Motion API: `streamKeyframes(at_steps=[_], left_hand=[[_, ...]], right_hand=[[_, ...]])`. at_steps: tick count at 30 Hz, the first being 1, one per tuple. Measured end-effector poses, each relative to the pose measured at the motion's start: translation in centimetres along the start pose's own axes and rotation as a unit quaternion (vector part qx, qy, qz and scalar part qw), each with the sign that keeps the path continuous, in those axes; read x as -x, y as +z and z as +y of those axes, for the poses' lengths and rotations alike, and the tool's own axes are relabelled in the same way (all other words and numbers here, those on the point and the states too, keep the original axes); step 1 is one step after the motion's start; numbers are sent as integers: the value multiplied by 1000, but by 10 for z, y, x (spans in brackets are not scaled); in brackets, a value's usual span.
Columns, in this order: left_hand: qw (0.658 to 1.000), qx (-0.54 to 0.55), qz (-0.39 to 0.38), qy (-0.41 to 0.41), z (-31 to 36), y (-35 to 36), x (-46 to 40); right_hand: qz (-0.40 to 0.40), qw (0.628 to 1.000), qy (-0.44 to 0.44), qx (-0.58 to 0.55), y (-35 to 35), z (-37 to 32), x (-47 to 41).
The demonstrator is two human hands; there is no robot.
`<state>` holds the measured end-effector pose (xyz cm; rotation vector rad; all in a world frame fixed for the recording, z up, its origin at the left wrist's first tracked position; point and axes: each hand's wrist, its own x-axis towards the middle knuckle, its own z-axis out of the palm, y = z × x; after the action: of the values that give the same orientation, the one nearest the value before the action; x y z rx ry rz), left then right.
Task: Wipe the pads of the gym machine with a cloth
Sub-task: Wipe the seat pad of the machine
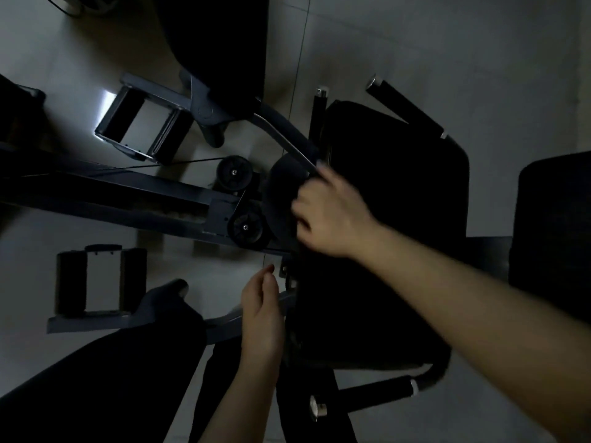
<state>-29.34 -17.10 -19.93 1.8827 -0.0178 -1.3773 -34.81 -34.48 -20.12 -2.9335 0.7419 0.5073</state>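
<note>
- Gripping a dark cloth [283,199], the person's right hand [332,215] has its fingers curled around the fabric at the left edge of the black seat pad [396,199].
- Cloth location: bunched at the 9 o'clock side of the right hand, pressed against the near edge of the seat pad; the scene is dim, so the cloth's outline blends into the pad.
- Left hand [262,311]: positioned at 7 o'clock from the right hand, fingers loosely bent and holding nothing, just beside the lower left edge of the seat pad.
- Two black pulley wheels [238,203] sit at 9 o'clock from the cloth, mounted on the grey frame beam [112,193] that runs off to the left.
- Handle grip [406,105]: a black bar with a chrome end cap, at 1 o'clock from the right hand, beyond the seat pad.
- Second grip [364,398]: chrome-capped, at 6 o'clock, below the pad.
- Foot plate [140,123]: brightly lit, at 10 o'clock, resting on the tiled floor [447,43].
</note>
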Motion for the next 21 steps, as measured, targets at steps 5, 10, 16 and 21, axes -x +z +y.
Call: streamKeyframes(at_steps=[5, 10, 16, 21], left_hand=[[996, -62, -17, -65, 15, 47, -13], [967, -204, 144, -52, 9, 66, -17], [948, -233, 217, -15, 8, 71, -20], [934, -261, 244, -7, 8, 75, -19]], right_hand=[[9, 987, 152, 56, -35, 93, -70], [228, 943, 204, -132, 19, 62, -20], [151, 929, 242, -235, 73, -54, 165], [169, 911, 294, -235, 76, -29, 150]])
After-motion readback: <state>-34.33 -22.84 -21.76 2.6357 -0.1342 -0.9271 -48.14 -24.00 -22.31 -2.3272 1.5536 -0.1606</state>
